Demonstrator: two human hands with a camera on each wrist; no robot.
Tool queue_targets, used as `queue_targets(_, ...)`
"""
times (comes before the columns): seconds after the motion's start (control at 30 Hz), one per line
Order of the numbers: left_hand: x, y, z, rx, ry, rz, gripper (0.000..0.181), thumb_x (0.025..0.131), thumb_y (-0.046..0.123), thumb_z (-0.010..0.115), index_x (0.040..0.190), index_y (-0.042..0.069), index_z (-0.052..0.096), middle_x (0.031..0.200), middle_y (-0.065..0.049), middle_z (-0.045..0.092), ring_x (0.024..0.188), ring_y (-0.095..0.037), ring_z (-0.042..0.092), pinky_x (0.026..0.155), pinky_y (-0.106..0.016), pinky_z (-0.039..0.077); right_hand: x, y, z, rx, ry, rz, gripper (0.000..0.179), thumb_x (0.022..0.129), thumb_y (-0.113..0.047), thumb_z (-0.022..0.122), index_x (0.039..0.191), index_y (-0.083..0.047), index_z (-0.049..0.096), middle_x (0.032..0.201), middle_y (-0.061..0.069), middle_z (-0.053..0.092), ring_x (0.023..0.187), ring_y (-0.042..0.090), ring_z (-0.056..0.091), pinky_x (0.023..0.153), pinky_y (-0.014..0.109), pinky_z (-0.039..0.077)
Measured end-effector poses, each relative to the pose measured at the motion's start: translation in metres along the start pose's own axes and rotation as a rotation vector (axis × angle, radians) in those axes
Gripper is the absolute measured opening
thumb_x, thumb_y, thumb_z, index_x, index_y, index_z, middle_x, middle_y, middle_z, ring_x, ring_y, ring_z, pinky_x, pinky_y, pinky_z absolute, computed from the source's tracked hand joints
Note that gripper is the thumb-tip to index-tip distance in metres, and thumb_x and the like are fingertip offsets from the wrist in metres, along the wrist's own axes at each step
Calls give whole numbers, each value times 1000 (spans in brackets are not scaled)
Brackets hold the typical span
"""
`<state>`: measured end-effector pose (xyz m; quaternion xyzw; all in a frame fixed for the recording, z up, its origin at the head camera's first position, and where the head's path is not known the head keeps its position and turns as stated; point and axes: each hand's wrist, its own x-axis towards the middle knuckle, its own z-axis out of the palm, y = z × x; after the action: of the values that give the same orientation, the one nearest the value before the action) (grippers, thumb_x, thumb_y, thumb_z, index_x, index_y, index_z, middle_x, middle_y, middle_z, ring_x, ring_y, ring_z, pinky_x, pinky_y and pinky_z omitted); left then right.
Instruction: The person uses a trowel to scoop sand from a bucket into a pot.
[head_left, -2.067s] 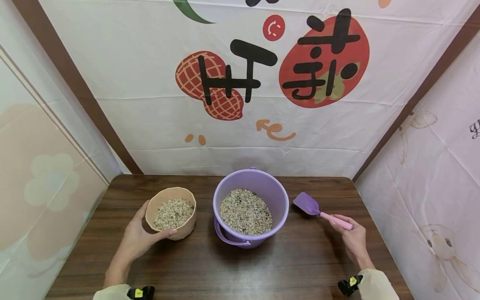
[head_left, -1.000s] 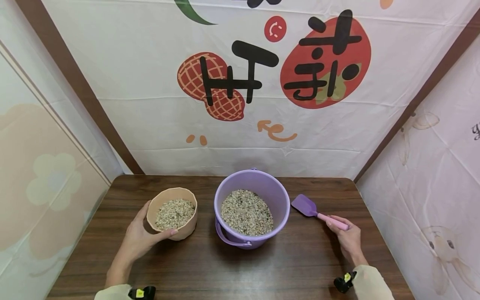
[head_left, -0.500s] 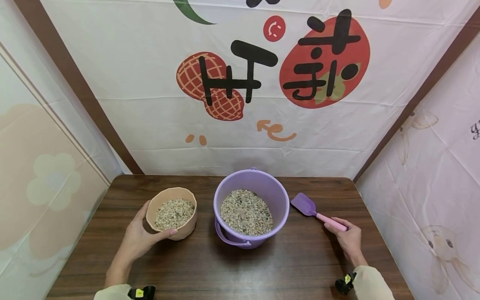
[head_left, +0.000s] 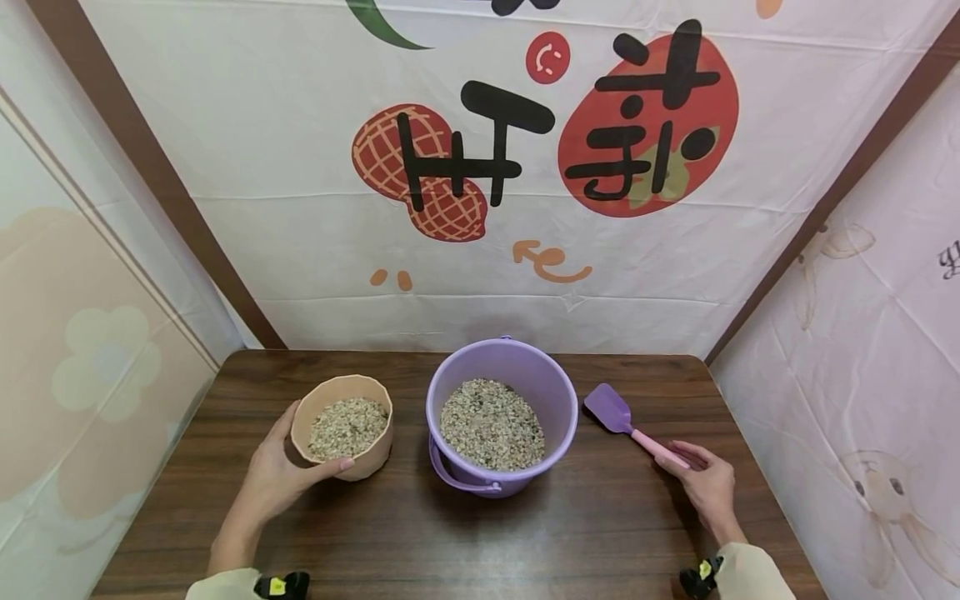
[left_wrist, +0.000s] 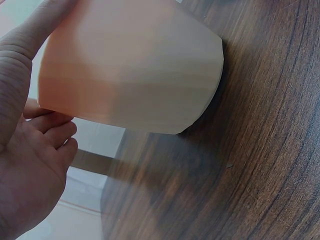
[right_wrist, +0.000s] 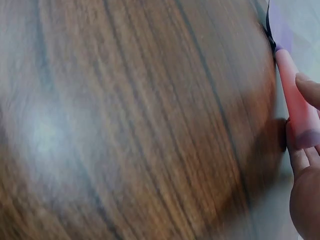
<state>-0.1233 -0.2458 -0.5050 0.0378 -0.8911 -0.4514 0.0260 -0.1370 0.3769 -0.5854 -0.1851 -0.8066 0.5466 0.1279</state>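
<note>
A tan faceted bowl (head_left: 371, 468) with speckled gravel (head_left: 348, 427) in it stands at the left of the table. My left hand (head_left: 273, 475) holds it from the left, thumb across the front wall and fingers round the far side. In the left wrist view, the bowl's wall (left_wrist: 135, 75) fills the upper part, tilted in that view. On the right, a toy shovel with purple blade (head_left: 609, 408) and pink handle (head_left: 652, 444) points up and left. My right hand (head_left: 708, 483) pinches the handle's end, thumb on top, as the right wrist view also shows.
Between the hands stands a purple bucket (head_left: 551, 379) holding more of the same gravel, its handle (head_left: 457, 479) hanging down at the front left. The brown wooden table (head_left: 480, 550) ends at a white printed cloth wall (head_left: 300, 250) behind.
Since half a second ago, my right hand has shifted slightly right and toward me, and the shovel's handle end has swung toward the front. My left hand and the bowl have stayed still.
</note>
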Motion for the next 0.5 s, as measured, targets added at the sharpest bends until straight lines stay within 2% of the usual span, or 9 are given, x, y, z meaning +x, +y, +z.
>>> queue_targets(0.23,0,-1,0,20,2,11,128,69,41,94,163,5,15,159,-31,29,143,-52,28,109,-72,28,-4,-1,-8,8,-5,-6,50,78,-11,90,118,10,70,116,29,69,89,0,69,74,10,54)
queue_targets(0.5,-2,5,-7,86,-18,17,132,70,45,93,162,2,9,162,-32,18,144,-55,22,108,-73,28,-6,-11,-18,22,26,-48,46,79,-6,88,118,10,69,113,27,70,89,9,74,73,16,57)
